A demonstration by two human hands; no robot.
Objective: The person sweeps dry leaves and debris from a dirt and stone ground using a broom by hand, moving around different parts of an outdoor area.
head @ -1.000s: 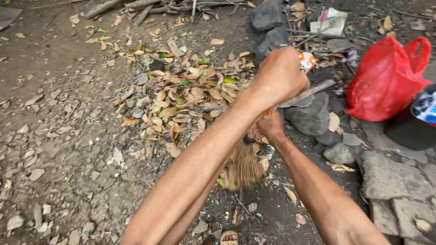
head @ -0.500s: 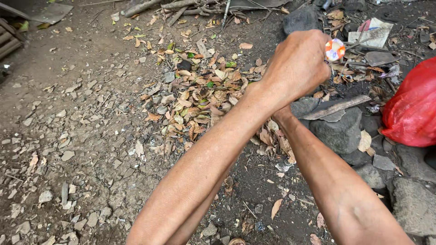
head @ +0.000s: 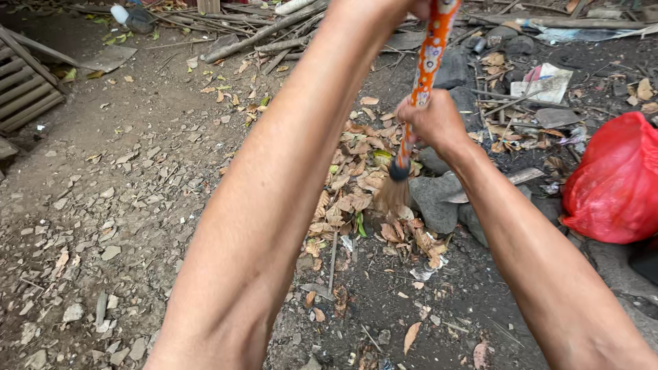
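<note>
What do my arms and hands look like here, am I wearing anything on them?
Both arms are bare as far as the view shows: no sleeves, gloves, watch or bands. The left forearm is lean and fills the middle of the picture; its hand is mostly cut off at the top edge. The right hand shows no ring, and the right forearm is bare too.

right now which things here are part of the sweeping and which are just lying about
In use:
- broom with orange patterned handle
- right hand gripping the handle
- left hand at the handle's top, mostly out of frame
- pile of dry leaves

Lying about:
- red plastic bag
- grey rocks
- wooden slats
- sticks
</note>
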